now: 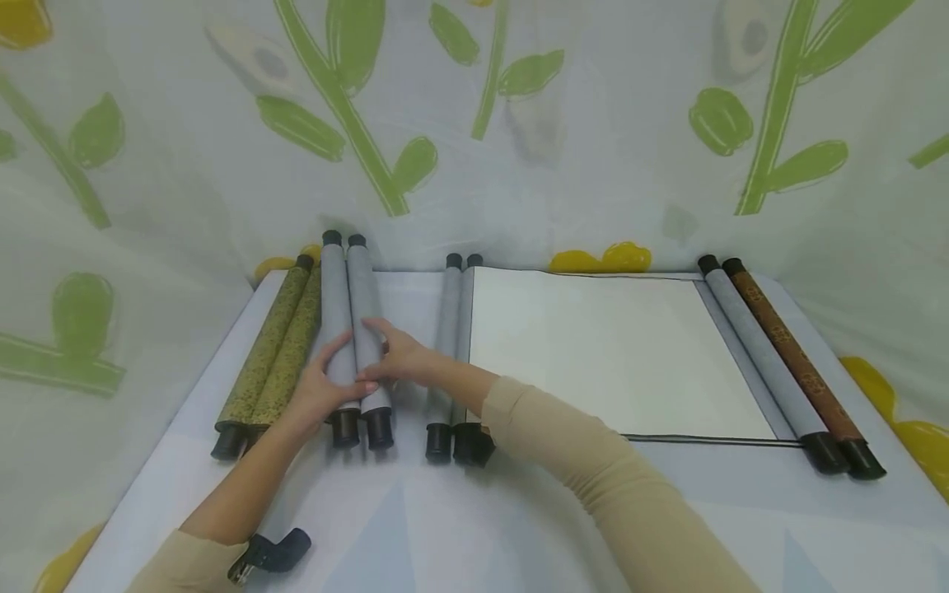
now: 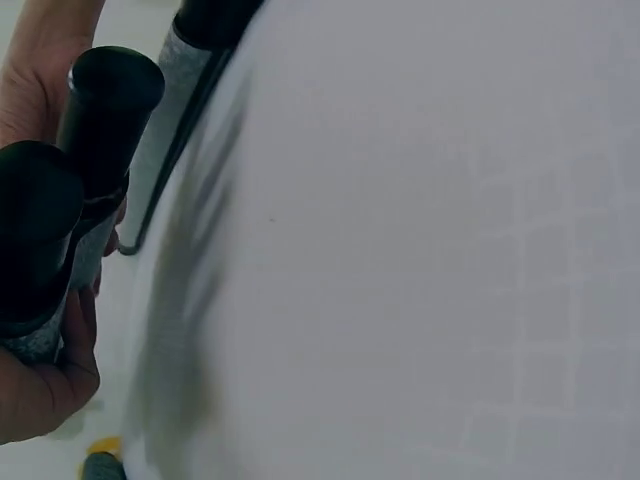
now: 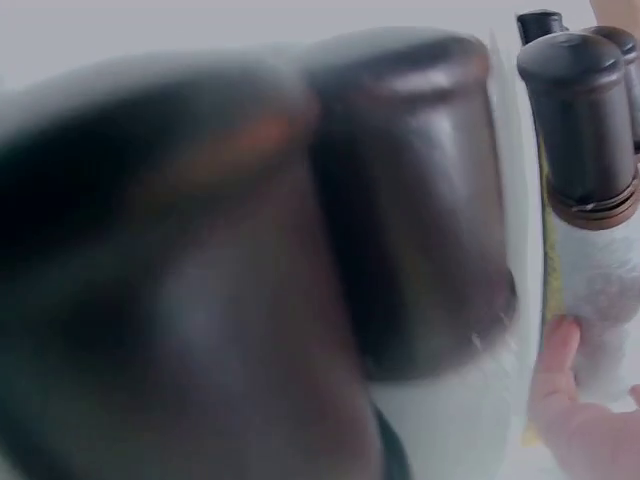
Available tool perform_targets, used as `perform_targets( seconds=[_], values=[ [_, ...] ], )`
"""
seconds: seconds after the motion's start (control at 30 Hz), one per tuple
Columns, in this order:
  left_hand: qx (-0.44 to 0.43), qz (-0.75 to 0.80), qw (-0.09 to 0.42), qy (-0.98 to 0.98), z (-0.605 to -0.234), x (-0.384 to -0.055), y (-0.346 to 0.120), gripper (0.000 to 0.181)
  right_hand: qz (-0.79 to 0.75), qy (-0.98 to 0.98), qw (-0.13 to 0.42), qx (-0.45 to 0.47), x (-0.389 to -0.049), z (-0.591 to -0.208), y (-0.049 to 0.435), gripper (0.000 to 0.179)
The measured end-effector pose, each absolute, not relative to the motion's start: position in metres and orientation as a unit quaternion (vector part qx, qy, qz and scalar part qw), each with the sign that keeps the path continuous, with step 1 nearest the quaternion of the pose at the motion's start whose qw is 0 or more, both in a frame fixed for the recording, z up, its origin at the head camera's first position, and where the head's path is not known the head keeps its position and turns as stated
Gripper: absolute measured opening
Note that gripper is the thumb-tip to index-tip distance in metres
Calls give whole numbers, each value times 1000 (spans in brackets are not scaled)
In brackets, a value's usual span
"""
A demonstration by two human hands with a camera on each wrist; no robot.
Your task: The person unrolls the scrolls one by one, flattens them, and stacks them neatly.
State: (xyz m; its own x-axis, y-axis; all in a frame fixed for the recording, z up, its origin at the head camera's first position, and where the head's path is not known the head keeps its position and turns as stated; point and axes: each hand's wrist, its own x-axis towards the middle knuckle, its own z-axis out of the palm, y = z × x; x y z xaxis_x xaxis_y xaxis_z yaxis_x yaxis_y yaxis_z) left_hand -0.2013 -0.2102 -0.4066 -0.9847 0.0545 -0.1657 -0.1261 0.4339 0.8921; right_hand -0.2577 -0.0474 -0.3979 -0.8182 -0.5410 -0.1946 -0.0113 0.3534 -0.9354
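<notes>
A grey scroll rolled up from both ends has its two rolls [image 1: 337,296] side by side at the left of the table. My left hand [image 1: 319,391] grips the left roll near its black end knob [image 1: 344,428]. With my right hand [image 1: 404,354] I hold the right roll, fingertips bent over its side. The two thumbs come close together across the rolls. Shadow beneath the knobs [image 2: 115,110] in the left wrist view suggests that this end is off the table. Blurred dark knobs [image 3: 420,200] fill much of the right wrist view.
Left of the hands lies a yellow-green patterned scroll [image 1: 270,354]. Beneath my right forearm is another grey roll [image 1: 448,321], beside a partly unrolled scroll with a blank cream sheet [image 1: 608,354]. A brown patterned roll [image 1: 793,354] lies near the table's right edge.
</notes>
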Motion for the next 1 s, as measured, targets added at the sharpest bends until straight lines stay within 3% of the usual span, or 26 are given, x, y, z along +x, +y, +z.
perform_targets(
  seconds=[0.3, 0.53, 0.77, 1.0],
  values=[
    [35, 539, 57, 840, -390, -193, -200, 96, -538, 791, 171, -233, -263, -376, -33, 98],
    [64, 512, 78, 853, -382, -183, -188, 100, -556, 789, 126, -227, -262, -371, -22, 102],
    [139, 488, 68, 859, -376, -191, -176, 99, -559, 783, 108, -253, -251, -368, -4, 101],
    [109, 522, 81, 842, -366, -198, -161, 95, -558, 779, 118, -260, -238, -362, 10, 96]
  ],
)
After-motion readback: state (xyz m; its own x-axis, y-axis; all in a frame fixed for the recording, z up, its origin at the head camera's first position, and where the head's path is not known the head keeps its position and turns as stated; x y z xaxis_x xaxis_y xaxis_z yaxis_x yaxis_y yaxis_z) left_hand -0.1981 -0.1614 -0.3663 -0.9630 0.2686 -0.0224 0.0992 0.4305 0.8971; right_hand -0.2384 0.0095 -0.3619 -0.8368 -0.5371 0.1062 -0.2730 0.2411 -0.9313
